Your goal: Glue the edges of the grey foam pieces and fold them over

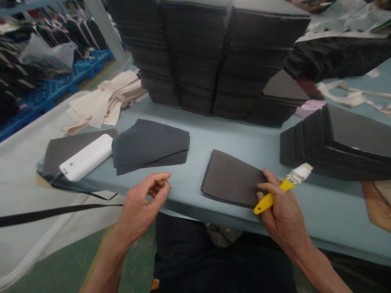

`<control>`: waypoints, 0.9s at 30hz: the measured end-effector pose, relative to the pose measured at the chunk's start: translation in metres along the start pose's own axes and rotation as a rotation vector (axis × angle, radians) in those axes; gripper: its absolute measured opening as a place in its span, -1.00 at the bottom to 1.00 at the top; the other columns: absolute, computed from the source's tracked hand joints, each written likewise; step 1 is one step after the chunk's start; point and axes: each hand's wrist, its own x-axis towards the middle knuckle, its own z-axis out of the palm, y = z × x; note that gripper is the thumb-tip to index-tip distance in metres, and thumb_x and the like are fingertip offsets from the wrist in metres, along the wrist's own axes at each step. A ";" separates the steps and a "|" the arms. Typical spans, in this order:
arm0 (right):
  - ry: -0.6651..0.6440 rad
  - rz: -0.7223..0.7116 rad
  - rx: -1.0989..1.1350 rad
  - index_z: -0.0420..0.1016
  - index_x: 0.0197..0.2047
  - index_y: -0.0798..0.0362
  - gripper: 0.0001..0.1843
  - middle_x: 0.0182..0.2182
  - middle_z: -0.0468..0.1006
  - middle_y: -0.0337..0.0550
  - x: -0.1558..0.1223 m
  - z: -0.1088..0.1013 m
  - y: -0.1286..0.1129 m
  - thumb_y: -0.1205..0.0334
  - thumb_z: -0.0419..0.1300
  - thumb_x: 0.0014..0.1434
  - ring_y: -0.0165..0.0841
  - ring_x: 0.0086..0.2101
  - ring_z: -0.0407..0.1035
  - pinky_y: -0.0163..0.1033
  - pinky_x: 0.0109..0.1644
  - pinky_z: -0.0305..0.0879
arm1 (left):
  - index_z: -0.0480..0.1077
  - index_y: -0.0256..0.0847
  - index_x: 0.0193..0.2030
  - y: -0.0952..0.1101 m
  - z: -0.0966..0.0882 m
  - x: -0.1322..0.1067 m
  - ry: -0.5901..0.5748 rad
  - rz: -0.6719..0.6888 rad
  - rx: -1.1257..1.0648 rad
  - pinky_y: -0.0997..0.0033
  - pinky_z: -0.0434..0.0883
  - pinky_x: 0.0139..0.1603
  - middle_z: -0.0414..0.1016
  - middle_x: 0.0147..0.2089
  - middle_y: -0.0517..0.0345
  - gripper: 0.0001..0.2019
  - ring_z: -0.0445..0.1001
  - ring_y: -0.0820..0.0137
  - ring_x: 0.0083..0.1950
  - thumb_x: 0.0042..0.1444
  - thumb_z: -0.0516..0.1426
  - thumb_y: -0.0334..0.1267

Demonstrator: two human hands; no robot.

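Head view: right hand (282, 207) clenches a yellow-handled brush (270, 197) by a dark panel (230, 179), left hand (142, 203) curled, empty

Over by the left wall of this workshop, dark goods sit packed on racks (15, 69) above blue plastic pallets (65, 79), beside a pale upright post (104, 28) and a translucent plastic bag (47, 55), while green-painted floor (61, 264) runs beneath a long blue-grey worktable (232, 138).

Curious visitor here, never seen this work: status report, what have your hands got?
Right hand: yellow-handled brush, against dark sheet. Left hand: empty-looking, curled at blue-grey table's edge. Stacked sheets off to the right.
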 end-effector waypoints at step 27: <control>0.067 0.018 0.062 0.47 0.11 0.05 -0.81 0.35 0.54 0.31 0.002 0.000 -0.005 0.31 0.21 0.46 0.16 0.35 0.48 0.31 0.29 0.51 | 0.52 -0.20 0.15 0.011 0.028 0.105 -0.015 0.342 0.758 -0.13 0.47 0.29 0.63 0.16 -0.15 -0.64 0.54 -0.09 0.20 0.33 0.23 -0.06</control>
